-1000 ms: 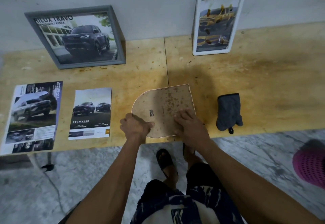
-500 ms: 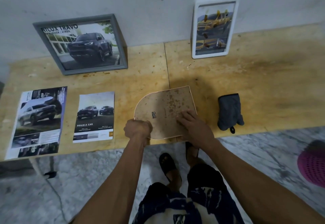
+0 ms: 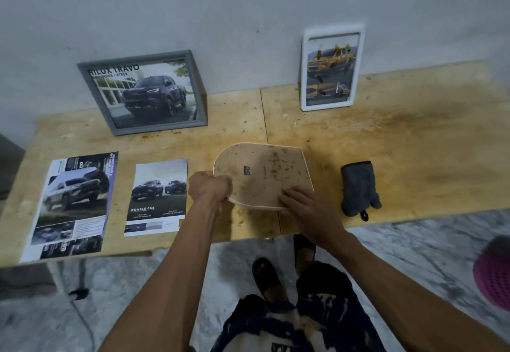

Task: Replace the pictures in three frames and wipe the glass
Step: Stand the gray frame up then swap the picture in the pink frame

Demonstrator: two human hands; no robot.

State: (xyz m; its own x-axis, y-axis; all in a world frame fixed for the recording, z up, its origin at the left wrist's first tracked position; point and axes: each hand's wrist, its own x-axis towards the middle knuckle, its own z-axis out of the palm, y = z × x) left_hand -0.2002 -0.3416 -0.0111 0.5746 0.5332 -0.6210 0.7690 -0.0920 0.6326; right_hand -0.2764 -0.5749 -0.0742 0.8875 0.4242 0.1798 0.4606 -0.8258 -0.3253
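Arched frame (image 3: 262,175) lying face-down at table (image 3: 414,158) front edge, being gripped by L hand (image 3: 209,190); R hand (image 3: 303,205) fingers flat on backing. Two frames apparently filled; prints (image 3: 157,194) waiting; mitt (image 3: 358,188) unused.

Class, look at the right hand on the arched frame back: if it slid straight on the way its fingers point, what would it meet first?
Probably the small metal hanger on the frame back, ahead of the right hand.
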